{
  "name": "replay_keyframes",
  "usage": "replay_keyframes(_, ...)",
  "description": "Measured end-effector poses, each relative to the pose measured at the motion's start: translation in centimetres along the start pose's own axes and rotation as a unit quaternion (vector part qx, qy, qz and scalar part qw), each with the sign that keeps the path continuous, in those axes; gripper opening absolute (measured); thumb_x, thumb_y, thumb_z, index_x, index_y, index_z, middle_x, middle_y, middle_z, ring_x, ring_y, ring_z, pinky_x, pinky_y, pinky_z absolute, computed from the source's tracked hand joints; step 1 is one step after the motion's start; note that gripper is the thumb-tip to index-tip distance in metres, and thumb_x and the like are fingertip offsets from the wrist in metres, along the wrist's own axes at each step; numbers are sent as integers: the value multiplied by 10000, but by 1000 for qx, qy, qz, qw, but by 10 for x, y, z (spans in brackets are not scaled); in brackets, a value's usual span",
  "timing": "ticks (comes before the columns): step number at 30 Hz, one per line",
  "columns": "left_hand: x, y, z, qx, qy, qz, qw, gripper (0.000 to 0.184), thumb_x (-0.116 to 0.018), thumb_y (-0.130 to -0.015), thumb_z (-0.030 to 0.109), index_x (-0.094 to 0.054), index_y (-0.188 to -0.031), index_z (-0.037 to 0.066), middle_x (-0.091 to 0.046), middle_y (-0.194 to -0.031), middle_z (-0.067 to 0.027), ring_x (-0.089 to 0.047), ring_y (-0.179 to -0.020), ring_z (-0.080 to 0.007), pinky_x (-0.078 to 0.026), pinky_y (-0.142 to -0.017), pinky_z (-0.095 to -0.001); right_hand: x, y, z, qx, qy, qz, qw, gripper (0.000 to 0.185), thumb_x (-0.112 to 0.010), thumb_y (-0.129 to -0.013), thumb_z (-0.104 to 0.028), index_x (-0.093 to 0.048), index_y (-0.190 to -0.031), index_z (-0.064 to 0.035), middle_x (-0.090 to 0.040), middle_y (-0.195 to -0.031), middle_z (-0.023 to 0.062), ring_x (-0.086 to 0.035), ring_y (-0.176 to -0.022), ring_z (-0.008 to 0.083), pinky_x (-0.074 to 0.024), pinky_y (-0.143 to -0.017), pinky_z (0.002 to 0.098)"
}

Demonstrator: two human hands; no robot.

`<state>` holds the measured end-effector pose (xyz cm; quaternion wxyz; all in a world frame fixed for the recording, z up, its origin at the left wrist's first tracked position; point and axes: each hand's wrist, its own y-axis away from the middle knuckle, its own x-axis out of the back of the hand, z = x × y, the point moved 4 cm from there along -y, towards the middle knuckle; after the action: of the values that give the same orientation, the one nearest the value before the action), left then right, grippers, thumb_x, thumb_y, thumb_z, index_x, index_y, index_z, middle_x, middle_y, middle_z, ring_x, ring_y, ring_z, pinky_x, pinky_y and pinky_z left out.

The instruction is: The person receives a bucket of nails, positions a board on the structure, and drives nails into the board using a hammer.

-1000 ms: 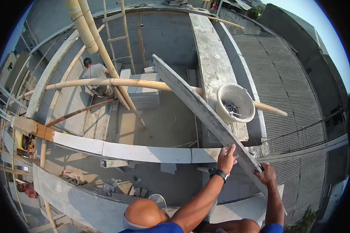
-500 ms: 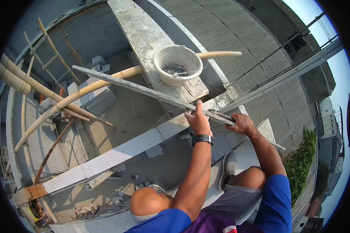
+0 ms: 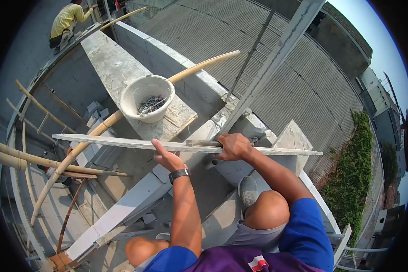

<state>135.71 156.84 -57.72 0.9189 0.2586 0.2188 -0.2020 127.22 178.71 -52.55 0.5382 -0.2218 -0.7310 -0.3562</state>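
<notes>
A long, thin grey board [image 3: 99,139] lies across the view, seen nearly edge-on. My left hand [image 3: 168,158], with a black watch on the wrist, is against the board's near side, thumb raised and fingers apart, its fingertips partly hidden. My right hand [image 3: 234,147] is closed round a tool's handle [image 3: 204,143] at the board's right half; the tool's head, partly hidden, shows just right of the hand. Beyond the board, a white bucket [image 3: 136,97] of nails stands on a cement-stained plank [image 3: 109,63].
A pale block wall top [image 3: 118,208] runs diagonally below the board. Bamboo poles [image 3: 204,65] cross the left and centre. A concrete post [image 3: 276,59] rises at the right. A person in yellow [image 3: 68,20] crouches at the upper left; another is partly hidden at left.
The view has turned, and the board has swung from steeply diagonal to nearly level. My right hand has moved from the board's end to further along it, with the tool in it.
</notes>
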Motion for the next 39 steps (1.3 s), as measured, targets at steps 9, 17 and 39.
replay_keyframes(9,8,-32,-19,-10,-235,28,971,664,-753,-869,367,-597,-1325,-89,-629,-1299,-160,-621,-1146,-271,-471,-1013,-396,17,-2,14,25,-118,-52,991,559,-722,-801,-447,-694,-1016,67,-718,-1012,269,-729,-920,414,-592,-833,470)
replay_keyframes(17,24,-60,-25,-9,-221,13,975,441,-692,-903,332,-661,-1193,2,-666,-1101,-96,-677,-962,-248,-547,-883,-389,8,-14,33,95,-167,-30,981,611,-715,-830,-441,-636,-1106,99,-680,-1071,283,-729,-920,415,-596,-813,473)
replay_keyframes(39,-11,-46,11,231,-446,-91,860,758,-608,-872,692,-578,-1361,114,-661,-1248,-139,-685,-1013,-316,-524,-860,-499,16,-28,53,134,-212,-41,967,590,-739,-815,-405,-625,-1086,107,-668,-1012,268,-726,-865,370,-595,-695,448)
